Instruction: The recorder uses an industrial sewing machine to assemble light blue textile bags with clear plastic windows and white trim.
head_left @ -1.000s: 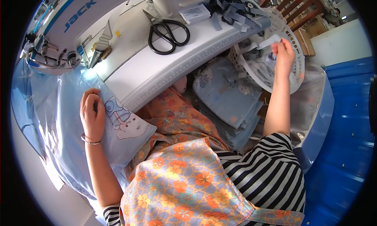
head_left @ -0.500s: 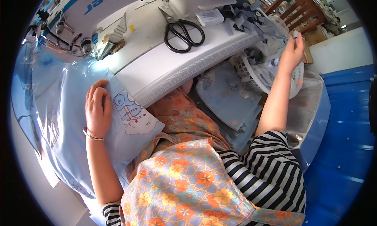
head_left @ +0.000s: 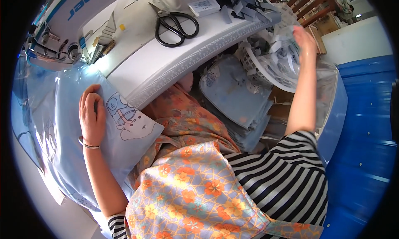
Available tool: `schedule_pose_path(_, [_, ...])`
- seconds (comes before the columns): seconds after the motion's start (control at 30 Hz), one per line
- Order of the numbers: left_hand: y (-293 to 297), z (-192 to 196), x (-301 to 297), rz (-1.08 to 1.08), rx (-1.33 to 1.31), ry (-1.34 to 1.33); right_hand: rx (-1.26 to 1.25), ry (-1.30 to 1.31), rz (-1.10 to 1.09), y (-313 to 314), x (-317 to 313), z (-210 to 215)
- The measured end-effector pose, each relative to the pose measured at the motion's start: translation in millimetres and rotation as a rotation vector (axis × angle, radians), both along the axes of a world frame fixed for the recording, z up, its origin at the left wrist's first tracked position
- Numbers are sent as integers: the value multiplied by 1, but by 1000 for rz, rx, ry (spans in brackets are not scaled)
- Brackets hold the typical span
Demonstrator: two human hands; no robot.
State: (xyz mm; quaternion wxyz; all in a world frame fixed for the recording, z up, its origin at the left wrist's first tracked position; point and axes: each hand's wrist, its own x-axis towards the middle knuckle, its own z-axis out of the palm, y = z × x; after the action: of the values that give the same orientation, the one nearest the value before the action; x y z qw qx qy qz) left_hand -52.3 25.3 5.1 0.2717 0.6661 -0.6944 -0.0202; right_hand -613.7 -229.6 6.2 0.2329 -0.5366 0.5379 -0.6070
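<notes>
Two hands, left hand flat, fingers spread on blue fabric, right hand in white basket, grip unclear

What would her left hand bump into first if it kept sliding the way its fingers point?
Probably the sewing machine: the left hand lies flat on the pale blue cloth, fingers toward it, though depth is unclear.

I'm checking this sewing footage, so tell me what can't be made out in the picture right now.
Head view only:
- Right hand: fingers blurred over the white basket; whether they grip anything cannot be told.
- Sewing machine: cut off by the upper left rim; needle too small.
- Stacked blue fabric pieces: lower part hidden behind the floral apron.
- Left hand: flat on blue printed fabric, hiding what lies beneath.
</notes>
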Motion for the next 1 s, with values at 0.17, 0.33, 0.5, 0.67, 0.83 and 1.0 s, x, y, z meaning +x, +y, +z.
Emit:
schedule_pose_path(0.17, [1,-1,1,10,19,5,454,182,39,-27,-3,6])
schedule_pose_path(0.33, [1,-5,3,32,5,30,53,-153,151,-9,8,39])
schedule_pose_path(0.5, [-2,-1,2,16,-11,9,-191,-142,117,12,46,68])
schedule_pose_path(0.67, [0,-3,5,22,-4,-12,-334,46,214,34,106,57])
schedule_pose_path(0.83, [-1,13,37,49,46,793,-380,330,783,85,280,4])
schedule_pose_path(1.0, [-17,44,46,35,-8,1230,-557,639,1208,144,455,-29])
